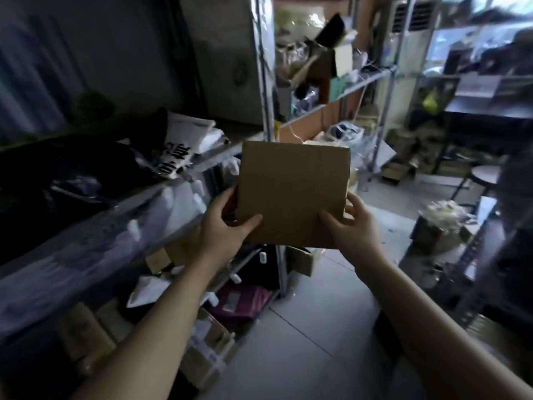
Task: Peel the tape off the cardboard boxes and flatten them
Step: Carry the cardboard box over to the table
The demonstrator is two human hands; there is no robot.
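A plain brown cardboard box (292, 192) is held up in mid-air in front of me, one broad face turned toward the camera. My left hand (227, 223) grips its lower left corner, thumb on the front face and fingers behind. My right hand (350, 226) grips the lower right corner the same way. No tape shows on the face I see; the other sides are hidden.
A metal shelf rack (266, 82) packed with bags and boxes stands at my left and ahead. More cardboard boxes (207, 356) lie on the floor below it. A round stool (487, 174) and another rack (478, 255) are at the right. Grey tiled floor (311, 342) runs between.
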